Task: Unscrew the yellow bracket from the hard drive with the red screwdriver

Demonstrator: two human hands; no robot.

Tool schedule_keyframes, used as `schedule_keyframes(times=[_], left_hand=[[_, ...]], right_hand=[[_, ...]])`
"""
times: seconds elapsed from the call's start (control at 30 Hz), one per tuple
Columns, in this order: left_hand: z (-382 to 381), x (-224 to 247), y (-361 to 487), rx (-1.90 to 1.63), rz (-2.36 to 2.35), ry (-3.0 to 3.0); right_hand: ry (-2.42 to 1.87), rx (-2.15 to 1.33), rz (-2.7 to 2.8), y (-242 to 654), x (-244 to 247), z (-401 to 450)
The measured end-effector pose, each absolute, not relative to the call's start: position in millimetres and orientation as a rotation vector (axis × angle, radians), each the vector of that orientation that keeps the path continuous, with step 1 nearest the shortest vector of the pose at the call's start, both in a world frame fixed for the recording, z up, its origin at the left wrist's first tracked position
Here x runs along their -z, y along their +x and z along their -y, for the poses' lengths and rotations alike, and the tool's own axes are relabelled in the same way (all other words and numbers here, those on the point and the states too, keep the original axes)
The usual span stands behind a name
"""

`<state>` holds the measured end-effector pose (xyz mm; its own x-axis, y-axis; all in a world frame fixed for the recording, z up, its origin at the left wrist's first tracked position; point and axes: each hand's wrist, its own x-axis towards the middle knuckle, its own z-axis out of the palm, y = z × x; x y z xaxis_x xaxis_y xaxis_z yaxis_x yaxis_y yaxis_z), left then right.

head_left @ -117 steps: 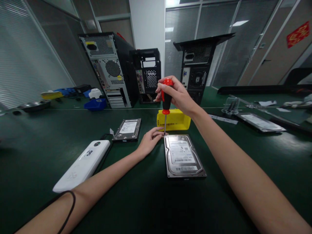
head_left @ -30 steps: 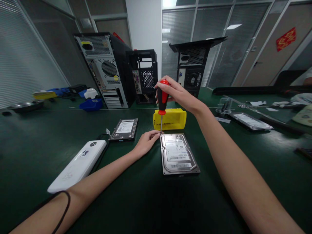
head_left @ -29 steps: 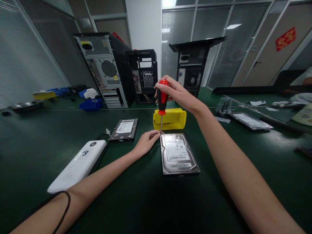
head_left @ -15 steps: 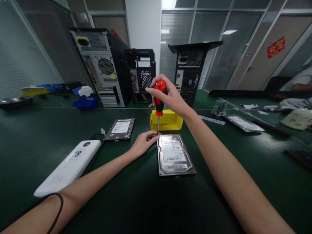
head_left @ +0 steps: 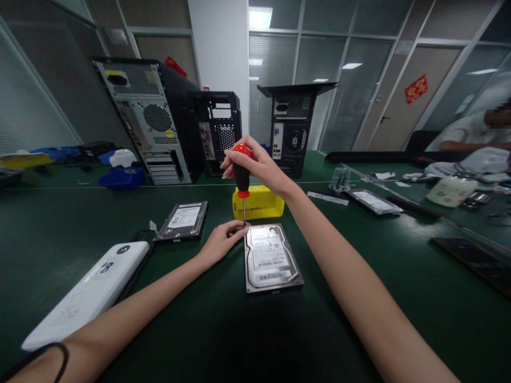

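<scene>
A silver hard drive (head_left: 270,255) lies label up on the dark green table (head_left: 191,330). My right hand (head_left: 255,162) is wrapped round the handle of a red and black screwdriver (head_left: 241,178), which stands nearly upright. Its tip meets the drive's far left corner. At that same corner my left hand (head_left: 224,238) has its fingers curled together by the tip; whatever may be between them is too small to make out. Just behind the drive sits a yellow bin (head_left: 261,205).
Left of my hands are another hard drive (head_left: 183,221) and a white power bank (head_left: 90,292). Computer cases (head_left: 146,119) stand behind. At right lie a third drive (head_left: 373,202), a clear cup (head_left: 340,179) and a dark phone-like slab (head_left: 475,260). A person (head_left: 467,133) sits far right.
The whole view has shifted, so things appear further left. The screwdriver remains at the drive's corner, and the fingers of my right hand have changed position on the handle.
</scene>
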<state>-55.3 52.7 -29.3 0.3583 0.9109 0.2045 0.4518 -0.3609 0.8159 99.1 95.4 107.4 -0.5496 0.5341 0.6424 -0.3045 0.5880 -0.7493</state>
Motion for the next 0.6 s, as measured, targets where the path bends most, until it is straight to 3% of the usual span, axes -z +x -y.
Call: schedule_keyframes(times=[0.6], left_hand=[[-51, 26, -54, -0.854, -1.239, 1.976]], right_hand=[[-0.196, -1.007, 1.887, 110, -112, -93]])
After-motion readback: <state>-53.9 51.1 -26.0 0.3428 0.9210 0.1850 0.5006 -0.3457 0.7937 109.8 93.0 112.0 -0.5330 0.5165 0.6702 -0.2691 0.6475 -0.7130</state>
